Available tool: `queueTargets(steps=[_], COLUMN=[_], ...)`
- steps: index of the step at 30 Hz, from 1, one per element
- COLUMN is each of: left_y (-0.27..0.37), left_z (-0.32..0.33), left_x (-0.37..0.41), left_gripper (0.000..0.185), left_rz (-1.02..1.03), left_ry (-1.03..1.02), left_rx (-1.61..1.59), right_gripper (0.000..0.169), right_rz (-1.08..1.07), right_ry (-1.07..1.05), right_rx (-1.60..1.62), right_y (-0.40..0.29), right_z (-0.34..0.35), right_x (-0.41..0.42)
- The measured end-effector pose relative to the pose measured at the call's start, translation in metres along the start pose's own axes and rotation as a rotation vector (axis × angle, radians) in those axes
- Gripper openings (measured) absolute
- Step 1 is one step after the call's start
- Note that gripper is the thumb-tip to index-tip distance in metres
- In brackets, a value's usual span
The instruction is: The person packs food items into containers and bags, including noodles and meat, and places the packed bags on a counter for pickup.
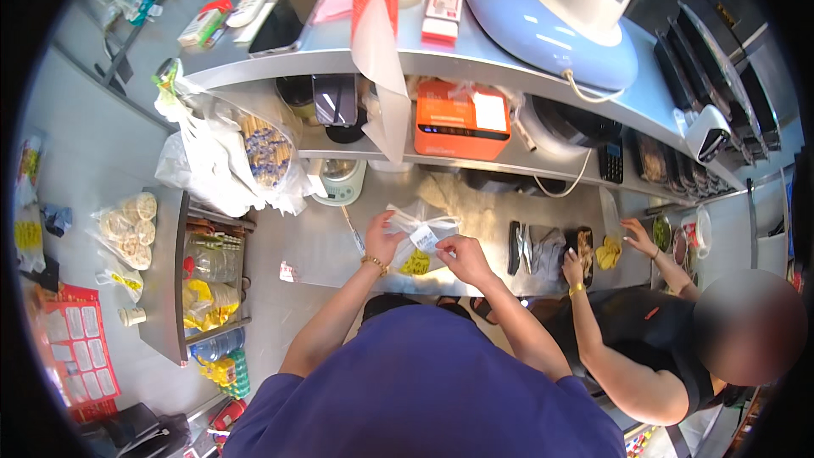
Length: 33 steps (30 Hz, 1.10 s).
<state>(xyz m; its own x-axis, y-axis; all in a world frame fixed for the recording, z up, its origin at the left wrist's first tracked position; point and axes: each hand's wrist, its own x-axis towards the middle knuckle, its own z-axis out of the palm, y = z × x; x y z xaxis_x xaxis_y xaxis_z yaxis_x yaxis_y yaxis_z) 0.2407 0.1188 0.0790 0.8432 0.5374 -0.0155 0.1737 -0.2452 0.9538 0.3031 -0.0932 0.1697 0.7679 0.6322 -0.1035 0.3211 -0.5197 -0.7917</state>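
Observation:
A clear plastic bag (439,221) with gathered whitish handles sits on the steel counter in front of me. It bears a white printed label (423,238), and a yellow item with dark print (415,263) shows at its lower part. At the bag's left side, my left hand (381,243) has its fingers on the plastic near the handles; a beaded bracelet is on that wrist. The fingertips of my right hand (464,259) pinch at the right edge of the label. What else the bag contains is hard to make out.
A co-worker's hands (574,265) are at a black food tray (585,248) on the right. Ahead, an orange label printer (463,121) stands on the lower shelf. A kitchen scale (343,187) and a bag of wrapped chopsticks (267,149) are at left. Paper hangs from a red roll (375,3).

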Motion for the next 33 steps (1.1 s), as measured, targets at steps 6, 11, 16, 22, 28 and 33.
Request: queueTargets(steps=[6,11,16,22,28,33], left_y=[0.170,0.363,0.419,0.415,0.429,0.426], left_z=[-0.107,-0.182,-0.191,-0.190,-0.187,-0.190], left_x=[0.027,0.106,0.180,0.195,0.196,0.197], left_gripper=[0.015,0.020,0.038,0.028,0.021,0.019], left_rz=[0.572,0.925,0.962,0.966,0.944,0.962], left_ry=[0.216,0.237,-0.260,-0.449,-0.443,-0.437], left_rx=[0.052,-0.044,0.097,0.195,0.278,0.206], right_gripper=[0.018,0.027,0.030,0.020,0.016,0.019], right_rz=[-0.578,-0.802,-0.703,-0.614,-0.684,-1.009], right_ry=[0.382,0.754,0.862,0.516,0.495,0.439], right_rx=[-0.157,-0.268,-0.181,0.051,-0.153,-0.575], right_y=[-0.203,-0.318,-0.334,-0.319,-0.341,-0.357], right_z=[-0.140,-0.189,-0.169,-0.182,-0.197,-0.208], right_x=[0.022,0.094,0.157,0.154,0.149,0.146])
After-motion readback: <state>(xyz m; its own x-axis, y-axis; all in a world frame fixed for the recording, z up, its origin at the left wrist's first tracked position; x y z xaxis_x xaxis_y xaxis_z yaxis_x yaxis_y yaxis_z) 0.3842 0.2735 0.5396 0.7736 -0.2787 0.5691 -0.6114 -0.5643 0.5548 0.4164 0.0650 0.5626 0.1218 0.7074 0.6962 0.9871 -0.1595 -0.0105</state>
